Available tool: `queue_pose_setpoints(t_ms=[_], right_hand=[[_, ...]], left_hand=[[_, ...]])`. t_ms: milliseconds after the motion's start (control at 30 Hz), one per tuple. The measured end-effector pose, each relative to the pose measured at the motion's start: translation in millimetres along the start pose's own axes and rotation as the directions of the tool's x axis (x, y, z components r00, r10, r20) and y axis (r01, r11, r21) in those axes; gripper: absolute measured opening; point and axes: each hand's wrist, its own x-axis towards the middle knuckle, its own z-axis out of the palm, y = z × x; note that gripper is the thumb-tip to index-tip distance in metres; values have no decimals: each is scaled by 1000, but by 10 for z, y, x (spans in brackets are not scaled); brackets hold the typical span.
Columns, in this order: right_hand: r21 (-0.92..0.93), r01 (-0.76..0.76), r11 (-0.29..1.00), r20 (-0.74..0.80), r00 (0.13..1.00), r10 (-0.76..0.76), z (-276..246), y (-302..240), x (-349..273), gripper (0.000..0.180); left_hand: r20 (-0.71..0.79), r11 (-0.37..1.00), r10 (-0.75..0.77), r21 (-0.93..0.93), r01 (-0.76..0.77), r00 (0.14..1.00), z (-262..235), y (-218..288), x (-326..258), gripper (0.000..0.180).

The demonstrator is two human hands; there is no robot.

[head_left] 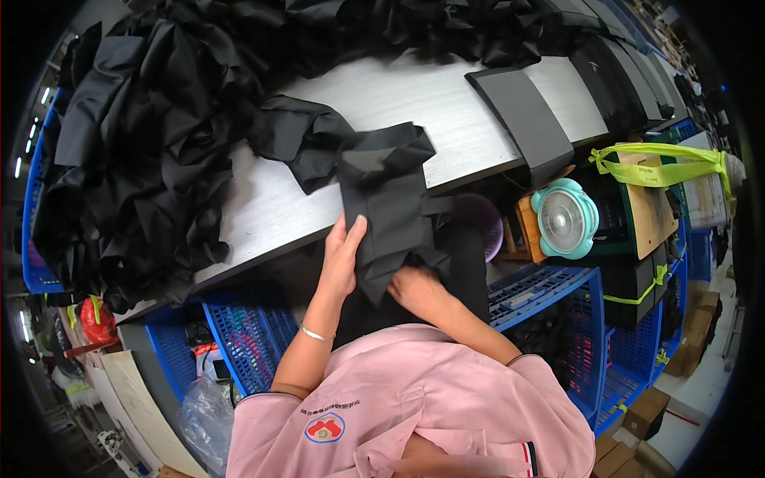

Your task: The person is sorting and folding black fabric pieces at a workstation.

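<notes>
A black fabric piece (389, 199), sewn into something like a bag or sleeve, hangs over the table's front edge toward my lap. My left hand (343, 255) pinches its left side, thumb in front and fingertips partly behind the cloth. At its lower end my right hand (416, 288) is curled against the fabric, with fingertips hidden in the dark folds. Just beyond, another crumpled black fabric piece (299, 139) lies on the table and touches the held one.
A big heap of black fabric pieces (143, 151) covers the left of the grey table (398, 92). Flat folded black pieces (522, 115) lie on the right. Beside me are a turquoise fan (567, 219), a purple bin (482, 223) and blue crates (586, 334).
</notes>
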Motion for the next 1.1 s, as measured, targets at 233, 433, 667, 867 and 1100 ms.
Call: queue_pose_setpoints(t_ms=[233,433,667,867,1100], right_hand=[[599,88,796,-434,871,230,-809,-2,-451,23],[753,-180,633,-101,919,381,-979,438,-326,43],[998,-16,-65,30,975,220,-614,353,-412,35],[914,-43,404,-113,928,355,-541,368,-489,26],[863,171,475,-396,813,427,-481,430,-666,22]], left_hand=[[15,999,-44,28,43,999,-15,-141,-14,43],[218,995,-91,60,79,972,130,-84,-285,37],[219,992,-62,122,35,974,-290,-362,-168,26],[-3,993,3,120,-3,1000,350,-73,-355,39],[210,995,-43,101,22,977,186,-157,-342,52]])
